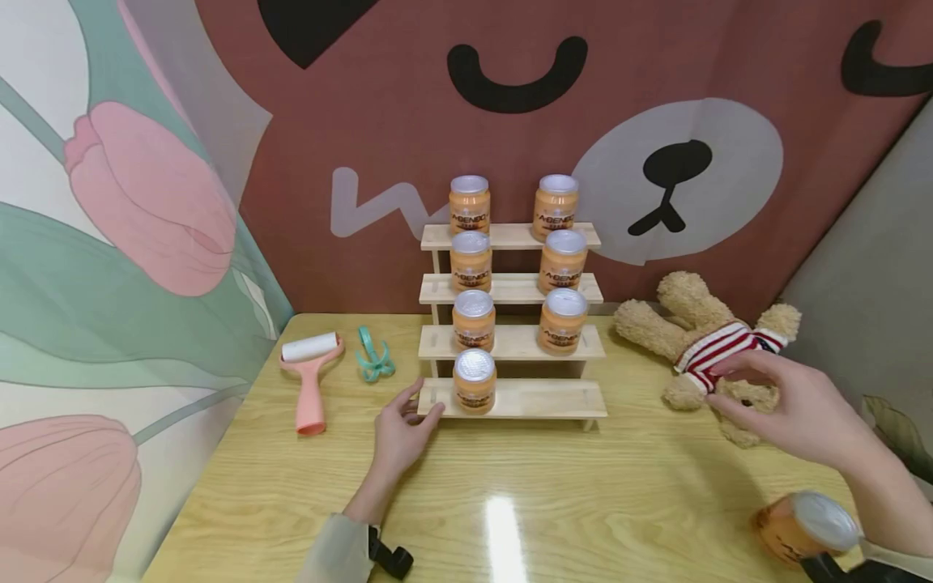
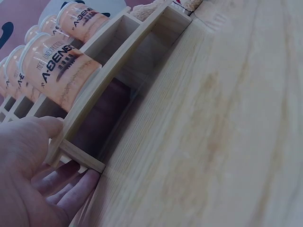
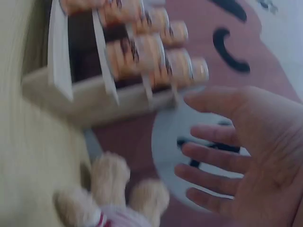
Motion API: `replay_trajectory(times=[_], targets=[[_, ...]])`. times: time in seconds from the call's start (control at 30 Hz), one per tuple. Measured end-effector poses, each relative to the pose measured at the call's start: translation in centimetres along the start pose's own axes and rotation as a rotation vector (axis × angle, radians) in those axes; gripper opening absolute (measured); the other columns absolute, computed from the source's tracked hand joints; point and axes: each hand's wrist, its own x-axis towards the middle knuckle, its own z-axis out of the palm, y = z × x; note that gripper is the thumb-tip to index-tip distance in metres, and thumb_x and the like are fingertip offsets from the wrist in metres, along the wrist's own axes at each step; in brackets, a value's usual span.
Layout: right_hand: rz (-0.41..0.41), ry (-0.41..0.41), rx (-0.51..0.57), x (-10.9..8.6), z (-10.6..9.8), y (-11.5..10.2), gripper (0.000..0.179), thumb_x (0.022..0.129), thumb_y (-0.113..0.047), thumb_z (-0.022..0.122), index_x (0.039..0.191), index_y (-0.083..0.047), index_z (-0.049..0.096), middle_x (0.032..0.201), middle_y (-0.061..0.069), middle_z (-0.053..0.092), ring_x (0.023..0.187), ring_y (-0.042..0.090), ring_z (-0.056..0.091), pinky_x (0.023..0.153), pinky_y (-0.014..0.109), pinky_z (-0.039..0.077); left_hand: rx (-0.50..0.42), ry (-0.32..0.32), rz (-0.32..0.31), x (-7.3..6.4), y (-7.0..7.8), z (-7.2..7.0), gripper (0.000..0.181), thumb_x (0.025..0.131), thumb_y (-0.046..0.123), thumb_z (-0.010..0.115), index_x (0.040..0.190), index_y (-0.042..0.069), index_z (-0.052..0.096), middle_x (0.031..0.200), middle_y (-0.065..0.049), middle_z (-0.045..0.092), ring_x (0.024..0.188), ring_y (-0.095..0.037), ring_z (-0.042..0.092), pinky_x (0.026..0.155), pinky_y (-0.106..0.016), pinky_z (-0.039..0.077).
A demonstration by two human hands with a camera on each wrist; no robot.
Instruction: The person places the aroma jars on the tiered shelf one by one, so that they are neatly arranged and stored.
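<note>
A stepped wooden display shelf (image 1: 535, 397) stands on the table, carrying several orange jars (image 1: 474, 325) with silver lids. The lowest step holds a single jar (image 1: 475, 385) at its left. My left hand (image 1: 401, 429) grips the left end of that step, the thumb at the board's edge and fingers around the side support, as the left wrist view shows. In the air, my right hand (image 1: 809, 405) holds nothing; its fingers are apart in the right wrist view. Below the right forearm is another orange jar (image 1: 794, 526), near the table's front right.
A teddy bear (image 1: 700, 332) in a striped shirt lies right of the shelf, partly behind my right hand. To the left are a pink lint roller (image 1: 311, 380) and a teal claw-shaped object (image 1: 375, 356). A printed cloth (image 1: 350, 105) hangs behind the table (image 1: 583, 494).
</note>
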Motion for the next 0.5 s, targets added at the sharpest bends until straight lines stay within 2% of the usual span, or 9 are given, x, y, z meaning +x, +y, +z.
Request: replay_trajectory(times=[0.13, 0.23, 0.37, 0.43, 0.5], targets=[[0.035, -0.034, -0.031, -2.7, -0.3, 2.5, 0.039, 0.079, -0.021, 0.096, 0.112, -0.022, 0.076, 0.107, 0.0, 0.073, 0.097, -0.028, 0.045, 0.072, 0.002, 0.044, 0.007, -0.001, 0.001, 0.0, -0.1, 0.0, 0.059, 0.094, 0.02, 0.085, 0.147, 0.004, 0.063, 0.137, -0.023, 0.07, 0.104, -0.032, 0.077, 0.083, -0.033, 0.067], [0.071, -0.052, -0.029, -4.3, -0.4, 3.9, 0.039, 0.078, -0.02, 0.097, 0.111, -0.02, 0.076, 0.106, -0.001, 0.072, 0.097, -0.029, 0.043, 0.071, 0.002, 0.043, 0.008, 0.001, 0.003, 0.1, 0.0, -0.1, 0.059, 0.094, 0.021, 0.085, 0.147, 0.005, 0.064, 0.137, -0.023, 0.07, 0.104, -0.031, 0.077, 0.083, -0.033, 0.067], [0.157, -0.084, -0.007, -6.1, -0.3, 5.4, 0.045, 0.076, -0.021, 0.098, 0.114, -0.014, 0.075, 0.109, 0.007, 0.073, 0.093, -0.031, 0.04, 0.069, 0.005, 0.044, 0.01, 0.005, 0.002, 0.1, 0.0, 0.0, 0.059, 0.094, 0.021, 0.085, 0.146, 0.005, 0.064, 0.136, -0.023, 0.071, 0.103, -0.031, 0.077, 0.083, -0.034, 0.067], [0.214, -0.104, -0.003, -6.9, -0.2, 5.9, 0.049, 0.076, -0.022, 0.098, 0.117, -0.009, 0.074, 0.114, 0.017, 0.072, 0.089, -0.029, 0.04, 0.067, 0.009, 0.046, 0.01, 0.001, -0.002, 0.1, 0.0, 0.0, 0.059, 0.094, 0.021, 0.085, 0.147, 0.006, 0.063, 0.137, -0.022, 0.071, 0.104, -0.031, 0.077, 0.083, -0.034, 0.067], [0.265, -0.14, 0.003, -7.7, -0.1, 6.4, 0.054, 0.075, -0.022, 0.097, 0.12, -0.005, 0.072, 0.119, 0.025, 0.07, 0.087, -0.025, 0.041, 0.074, 0.022, 0.055, 0.011, -0.002, -0.004, 0.1, 0.0, 0.1, 0.059, 0.094, 0.021, 0.085, 0.147, 0.005, 0.063, 0.137, -0.022, 0.071, 0.105, -0.031, 0.077, 0.084, -0.034, 0.067]])
